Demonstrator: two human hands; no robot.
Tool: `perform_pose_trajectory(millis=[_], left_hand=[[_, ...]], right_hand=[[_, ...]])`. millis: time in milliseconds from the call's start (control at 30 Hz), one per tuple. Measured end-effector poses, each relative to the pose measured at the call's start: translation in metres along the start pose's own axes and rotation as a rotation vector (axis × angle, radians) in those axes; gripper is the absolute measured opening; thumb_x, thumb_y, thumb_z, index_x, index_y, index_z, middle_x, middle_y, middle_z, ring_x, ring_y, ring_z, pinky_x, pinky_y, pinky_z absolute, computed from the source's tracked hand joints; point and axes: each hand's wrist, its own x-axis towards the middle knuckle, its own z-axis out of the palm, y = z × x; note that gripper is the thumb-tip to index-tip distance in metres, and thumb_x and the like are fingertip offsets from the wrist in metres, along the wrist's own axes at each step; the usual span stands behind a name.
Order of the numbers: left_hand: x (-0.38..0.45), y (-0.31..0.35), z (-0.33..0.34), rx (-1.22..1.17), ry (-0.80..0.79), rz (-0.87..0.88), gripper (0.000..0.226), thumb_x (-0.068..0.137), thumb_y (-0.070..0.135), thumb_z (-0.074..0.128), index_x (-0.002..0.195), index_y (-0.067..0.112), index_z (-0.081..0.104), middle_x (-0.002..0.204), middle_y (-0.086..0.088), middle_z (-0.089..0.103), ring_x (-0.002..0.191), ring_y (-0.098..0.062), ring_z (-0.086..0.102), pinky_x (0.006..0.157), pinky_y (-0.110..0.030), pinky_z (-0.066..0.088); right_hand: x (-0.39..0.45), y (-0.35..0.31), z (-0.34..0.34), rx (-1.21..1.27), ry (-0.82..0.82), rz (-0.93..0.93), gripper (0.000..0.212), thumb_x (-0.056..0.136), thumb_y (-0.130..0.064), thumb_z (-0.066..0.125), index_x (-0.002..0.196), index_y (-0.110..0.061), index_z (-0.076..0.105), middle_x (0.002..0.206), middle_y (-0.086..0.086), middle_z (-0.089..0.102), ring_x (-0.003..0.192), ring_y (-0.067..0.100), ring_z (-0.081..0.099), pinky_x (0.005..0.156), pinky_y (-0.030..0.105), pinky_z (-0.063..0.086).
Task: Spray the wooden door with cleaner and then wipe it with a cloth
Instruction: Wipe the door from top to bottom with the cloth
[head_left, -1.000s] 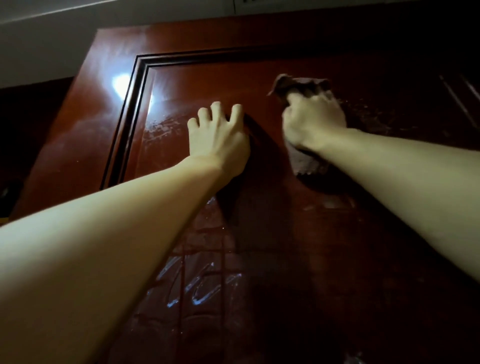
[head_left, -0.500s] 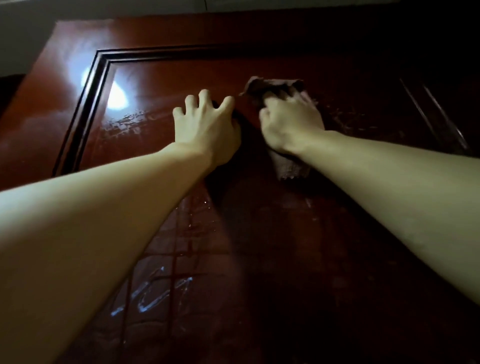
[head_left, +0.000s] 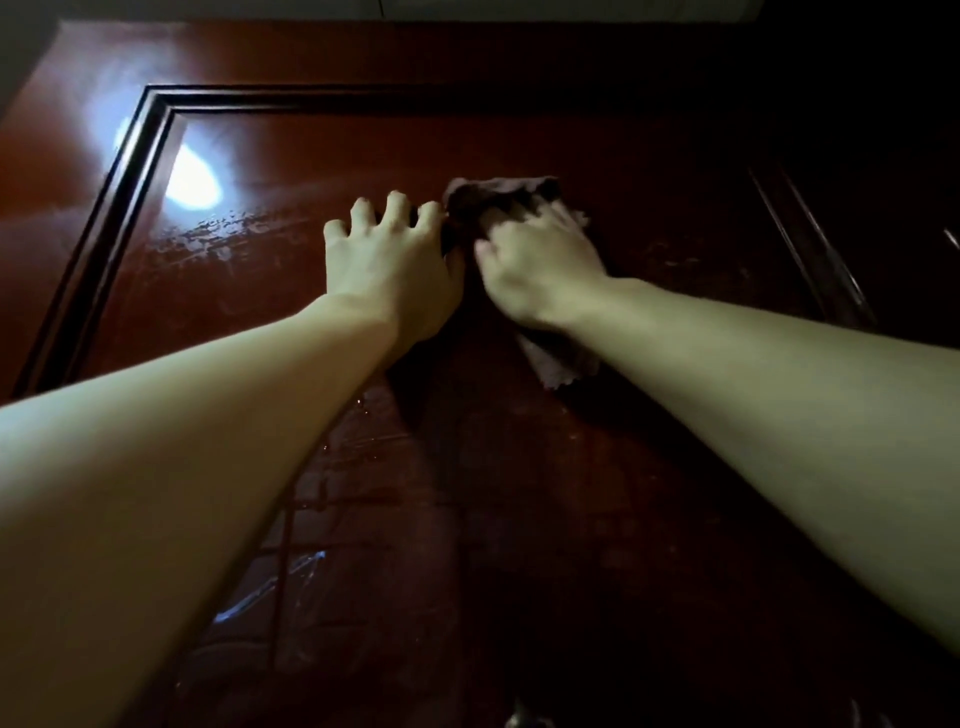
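Two bare forearms reaching up from the lower corners, left from 8 o'clock, right from 4 o'clock, converging near centre. Between them, low on the door (head_left: 519, 519), wet streaks and droplets catching light around 7 o'clock. Farther up, left hand (head_left: 389, 270) spread palm-down on the panel, fingers (head_left: 397, 205) splayed and slightly arched, holding nothing, wrist straight with the forearm. Just beside it at 3 o'clock, almost touching, right hand (head_left: 540, 265) knuckles up, pressing the cloth (head_left: 498, 195) flat to the door, fingers curled over the bunched fabric; hand a little blurred. Cloth dark brownish, crumpled top poking out past the fingertips at 12 o'clock, a loose corner trailing below the wrist at 6 o'clock. At 9 o'clock of the left hand, smeary wet patches on the glossy red-brown surface, then a bright glare spot at 10 o'clock. Beyond, dark raised moulding (head_left: 156, 135) framing the panel, corner at upper left. Right side of the door lost in shadow.
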Motion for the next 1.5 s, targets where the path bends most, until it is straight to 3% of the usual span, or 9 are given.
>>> perform_pose_trajectory(millis=[167, 333, 467, 767, 1067, 1233, 1300, 1400, 1500], left_hand=[[0.001, 0.003, -0.003, 0.032, -0.032, -0.018, 0.054, 0.098, 0.050, 0.029, 0.135, 0.013, 0.041, 0.144, -0.016, 0.039, 0.133, -0.043, 0.034, 0.099, -0.054, 0.031], [-0.006, 0.012, -0.004, -0.012, -0.012, -0.038, 0.049, 0.099, 0.040, 0.034, 0.139, 0.013, 0.037, 0.144, -0.016, 0.037, 0.131, -0.039, 0.033, 0.101, -0.055, 0.029], [-0.008, 0.038, -0.005, -0.066, 0.016, 0.072, 0.051, 0.093, 0.024, 0.042, 0.143, 0.021, 0.032, 0.145, -0.013, 0.034, 0.132, -0.035, 0.030, 0.103, -0.052, 0.028], [-0.001, 0.085, -0.010, -0.014, 0.040, 0.087, 0.043, 0.096, 0.033, 0.041, 0.135, 0.016, 0.044, 0.138, -0.017, 0.043, 0.125, -0.038, 0.039, 0.098, -0.049, 0.034], [-0.003, 0.159, -0.003, -0.039, 0.022, 0.154, 0.055, 0.095, 0.051, 0.036, 0.141, 0.020, 0.039, 0.143, -0.010, 0.037, 0.129, -0.034, 0.035, 0.100, -0.049, 0.032], [-0.004, 0.190, -0.005, -0.031, -0.043, 0.058, 0.060, 0.091, 0.059, 0.039, 0.139, 0.022, 0.037, 0.145, -0.009, 0.034, 0.133, -0.038, 0.029, 0.103, -0.052, 0.029], [-0.006, 0.194, -0.005, -0.014, -0.058, 0.039, 0.063, 0.091, 0.061, 0.038, 0.140, 0.022, 0.036, 0.146, -0.008, 0.033, 0.134, -0.038, 0.028, 0.105, -0.053, 0.028], [-0.008, 0.196, -0.005, 0.010, -0.085, 0.014, 0.071, 0.090, 0.066, 0.031, 0.146, 0.023, 0.028, 0.150, -0.008, 0.029, 0.137, -0.037, 0.025, 0.108, -0.052, 0.026], [-0.009, 0.197, -0.005, 0.049, -0.089, 0.021, 0.076, 0.090, 0.068, 0.028, 0.150, 0.022, 0.024, 0.153, -0.009, 0.026, 0.139, -0.037, 0.024, 0.109, -0.052, 0.025]], right_hand=[[-0.009, 0.010, 0.002, 0.013, 0.040, 0.024, 0.047, 0.101, -0.031, 0.031, 0.146, -0.019, 0.038, 0.154, 0.007, 0.036, 0.145, 0.027, 0.023, 0.121, 0.041, 0.012], [-0.038, 0.059, -0.025, 0.008, 0.080, 0.283, 0.044, 0.098, -0.019, 0.037, 0.141, -0.019, 0.045, 0.148, 0.018, 0.041, 0.136, 0.037, 0.035, 0.110, 0.040, 0.029], [-0.049, 0.068, -0.029, -0.013, 0.082, 0.408, 0.043, 0.097, -0.016, 0.035, 0.137, -0.018, 0.049, 0.143, 0.019, 0.046, 0.132, 0.040, 0.040, 0.106, 0.043, 0.034], [-0.050, 0.066, -0.013, 0.001, 0.038, 0.092, 0.047, 0.102, -0.035, 0.027, 0.147, -0.029, 0.039, 0.157, 0.000, 0.031, 0.147, 0.027, 0.018, 0.122, 0.043, 0.009], [-0.094, 0.164, -0.047, -0.018, 0.056, 0.159, 0.035, 0.103, -0.022, 0.036, 0.130, -0.014, 0.056, 0.141, 0.010, 0.049, 0.131, 0.029, 0.043, 0.105, 0.043, 0.037], [-0.132, 0.196, -0.043, -0.108, 0.147, 0.023, 0.031, 0.098, -0.018, 0.041, 0.114, -0.008, 0.065, 0.122, 0.011, 0.063, 0.120, 0.027, 0.053, 0.109, 0.040, 0.034], [-0.134, 0.205, -0.040, -0.146, 0.137, -0.005, 0.038, 0.097, -0.026, 0.037, 0.122, -0.010, 0.061, 0.129, 0.012, 0.060, 0.128, 0.027, 0.048, 0.116, 0.041, 0.027], [-0.109, 0.214, -0.048, -0.120, 0.001, 0.071, 0.053, 0.100, -0.046, 0.026, 0.146, -0.021, 0.037, 0.156, 0.013, 0.030, 0.149, 0.027, 0.013, 0.120, 0.040, 0.009], [-0.087, 0.219, -0.055, -0.073, -0.063, 0.089, 0.056, 0.101, -0.052, 0.024, 0.148, -0.022, 0.033, 0.161, 0.013, 0.015, 0.150, 0.024, -0.004, 0.120, 0.038, 0.000]])
